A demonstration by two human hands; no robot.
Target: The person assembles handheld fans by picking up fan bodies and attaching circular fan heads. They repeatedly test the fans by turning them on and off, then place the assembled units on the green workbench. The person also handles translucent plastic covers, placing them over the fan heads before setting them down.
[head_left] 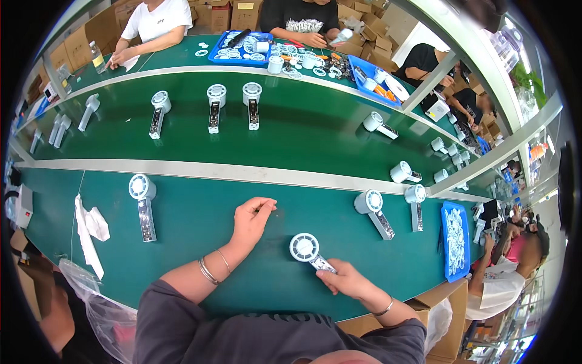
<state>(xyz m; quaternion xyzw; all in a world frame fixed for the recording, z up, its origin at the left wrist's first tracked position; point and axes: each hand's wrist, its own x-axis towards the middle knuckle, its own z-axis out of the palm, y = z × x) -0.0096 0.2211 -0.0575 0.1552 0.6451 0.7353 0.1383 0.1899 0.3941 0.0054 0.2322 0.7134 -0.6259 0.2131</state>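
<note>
My right hand is closed round the handle of a small white handheld fan, whose round head tilts up and to the left over the green table. Parts inside the handle are exposed near my fingers. To the left and farther out, my left hand is raised with thumb and fingertips pinched together; whatever they hold, if anything, is too small to name. Another handheld fan lies at the left of the table. Two more, a nearer fan and a farther fan, lie to the right.
A blue tray of white rings stands at the right end. White cloth lies at the left. Beyond a metal rail, several fans rest on a green belt. Co-workers sit across and to the right, beside parts trays.
</note>
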